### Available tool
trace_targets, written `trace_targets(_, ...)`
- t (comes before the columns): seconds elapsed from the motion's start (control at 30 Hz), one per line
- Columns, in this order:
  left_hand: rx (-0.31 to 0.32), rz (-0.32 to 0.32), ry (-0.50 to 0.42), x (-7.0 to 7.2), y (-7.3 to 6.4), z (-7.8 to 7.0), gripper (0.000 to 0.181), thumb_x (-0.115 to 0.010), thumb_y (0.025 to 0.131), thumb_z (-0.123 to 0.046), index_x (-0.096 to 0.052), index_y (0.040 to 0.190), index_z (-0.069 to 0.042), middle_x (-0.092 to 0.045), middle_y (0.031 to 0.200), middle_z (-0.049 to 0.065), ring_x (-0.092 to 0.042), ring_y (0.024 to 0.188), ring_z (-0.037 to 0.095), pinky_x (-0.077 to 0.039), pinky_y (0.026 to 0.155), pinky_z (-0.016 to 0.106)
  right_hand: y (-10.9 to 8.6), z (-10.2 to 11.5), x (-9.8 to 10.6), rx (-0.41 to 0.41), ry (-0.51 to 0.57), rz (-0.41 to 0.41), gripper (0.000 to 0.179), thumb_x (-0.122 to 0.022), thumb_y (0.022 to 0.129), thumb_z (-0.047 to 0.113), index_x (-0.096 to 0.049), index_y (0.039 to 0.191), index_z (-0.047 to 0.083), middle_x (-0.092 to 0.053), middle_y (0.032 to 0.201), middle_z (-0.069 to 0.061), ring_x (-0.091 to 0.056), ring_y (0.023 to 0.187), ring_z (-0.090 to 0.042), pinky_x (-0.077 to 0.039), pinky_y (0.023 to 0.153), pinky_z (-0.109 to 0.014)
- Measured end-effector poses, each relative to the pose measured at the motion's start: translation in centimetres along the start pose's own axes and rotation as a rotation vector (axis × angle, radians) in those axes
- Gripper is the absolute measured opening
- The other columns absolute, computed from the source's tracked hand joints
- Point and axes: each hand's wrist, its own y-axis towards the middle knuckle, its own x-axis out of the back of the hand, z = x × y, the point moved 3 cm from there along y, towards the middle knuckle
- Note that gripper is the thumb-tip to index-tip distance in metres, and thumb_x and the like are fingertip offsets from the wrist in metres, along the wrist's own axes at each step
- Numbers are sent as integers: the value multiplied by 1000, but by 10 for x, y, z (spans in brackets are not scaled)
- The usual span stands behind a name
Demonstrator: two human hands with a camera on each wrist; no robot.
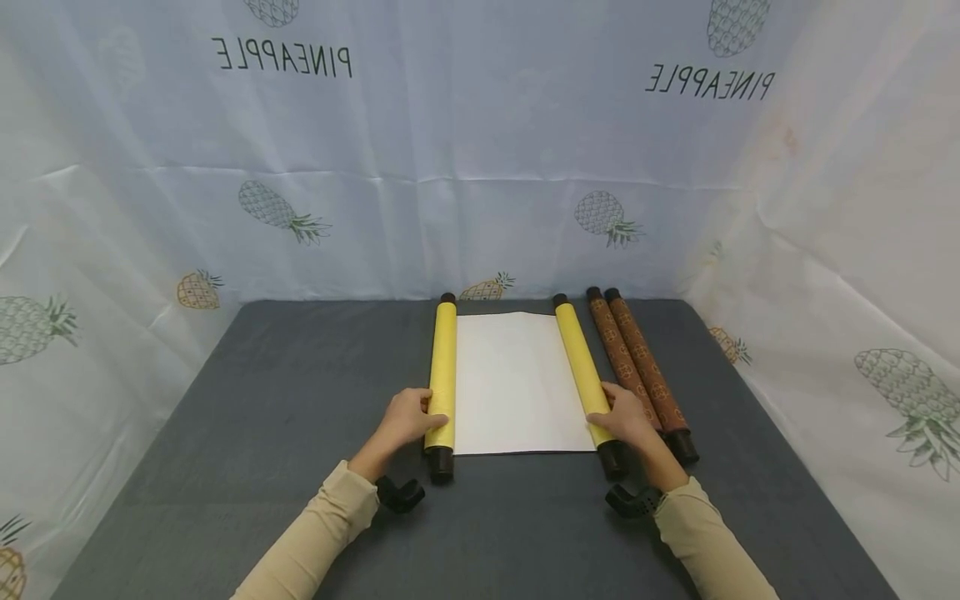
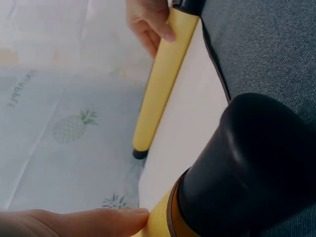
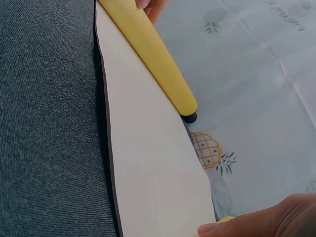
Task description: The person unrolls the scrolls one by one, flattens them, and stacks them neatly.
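A scroll lies partly unrolled on the dark grey table, its white sheet (image 1: 517,383) spread between two yellow rolls with black end knobs. My left hand (image 1: 405,417) grips the left roll (image 1: 444,350) near its front end, thumb on top and fingers round the outer side. On the right roll (image 1: 574,350), my right hand (image 1: 628,417) has a similar grip. In the left wrist view, a large black knob (image 2: 242,168) fills the foreground beside my left thumb (image 2: 98,222). The right wrist view shows my right thumb (image 3: 261,217) at the sheet's edge; the roll under it is mostly hidden.
Two brown patterned scrolls (image 1: 633,358) with dark ends lie side by side just right of the right roll, close to my right hand. The grey tabletop (image 1: 315,375) extends to the left and front. A white curtain (image 1: 480,233) with pineapple prints hangs behind and along both sides.
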Motion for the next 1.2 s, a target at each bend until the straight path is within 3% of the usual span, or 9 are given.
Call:
trace_targets(0.13,36,39,-41,2,0,4,54,-72,83,-11,-54,129,11,-67,113,25,-65,103,34,-56,82,40,-1,-1,2,-25,31,-18,69,-66,83,4,-33,139,-18,-44,137,-40,-50,123,-52,-53,91,-49)
trace_targets(0.4,61,59,-71,5,-1,10,68,-65,81,-7,-39,142,8,-60,117,27,-62,101,34,-55,78,40,-5,0,3,-41,28,-23,62,-64,84,4,-39,137,-15,-51,131,-39,-57,115,-49,-56,81,-44)
trace_targets(0.63,39,60,-52,5,-2,10,61,-62,87,-13,-42,139,11,-59,121,29,-60,106,36,-55,79,40,-5,-1,3,-11,-23,-11,65,-65,84,8,-38,137,-18,-53,127,-40,-60,107,-47,-55,82,-46)
trace_targets(0.9,47,27,-76,5,0,10,66,-70,85,-16,-41,135,15,-58,117,31,-64,93,33,-55,72,37,-5,0,5,-21,-64,-26,67,-70,81,7,-40,134,-19,-55,122,-39,-62,100,-43,-55,79,-45)
trace_targets(1.2,141,77,-110,10,3,19,62,-68,86,-18,-45,136,11,-59,117,27,-62,95,30,-53,75,35,-5,-6,7,-42,-15,-47,67,-71,80,6,-41,135,-18,-55,124,-40,-62,104,-47,-57,76,-43)
